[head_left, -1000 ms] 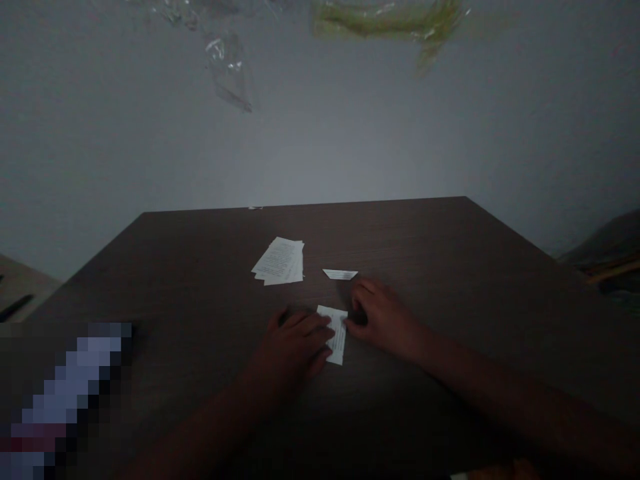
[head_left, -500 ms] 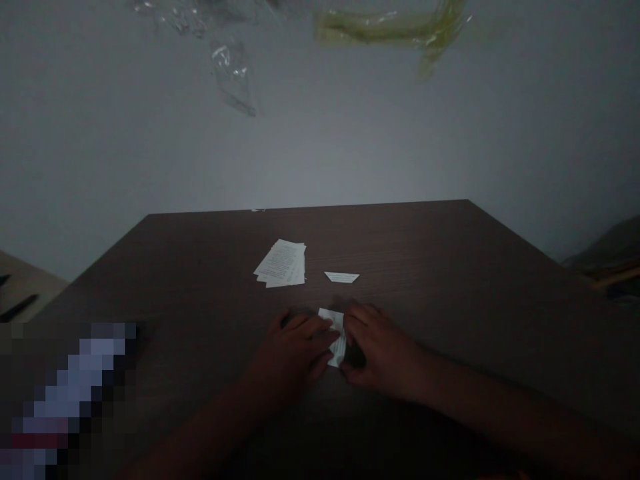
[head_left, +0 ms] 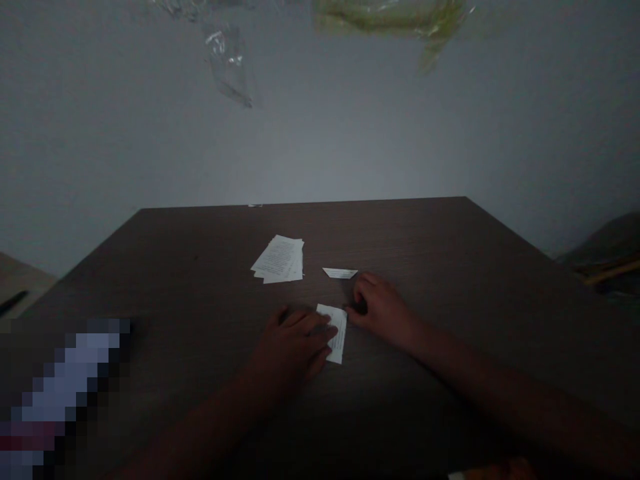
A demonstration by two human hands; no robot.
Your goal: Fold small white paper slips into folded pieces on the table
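Observation:
A small printed paper slip [head_left: 338,333] lies on the dark wooden table [head_left: 450,267] in front of me. My left hand [head_left: 295,347] rests flat on the slip's left part, fingers stretched out over it. My right hand [head_left: 380,308] sits at the slip's upper right corner with its fingers curled and fingertips pressed against the paper edge. Just beyond my right hand lies a small folded paper piece [head_left: 340,273]. A stack of printed paper slips [head_left: 279,259] lies farther back to the left.
A pale wall rises behind the table, with clear plastic [head_left: 227,60] and a greenish plastic bag [head_left: 390,17] near the top. A pixelated patch [head_left: 60,393] covers the near left. A dark object [head_left: 607,257] sits off the table's right side.
My right hand, which lay over the slip's right edge half a second ago, has drawn back up to its top right corner. My left hand has stayed put.

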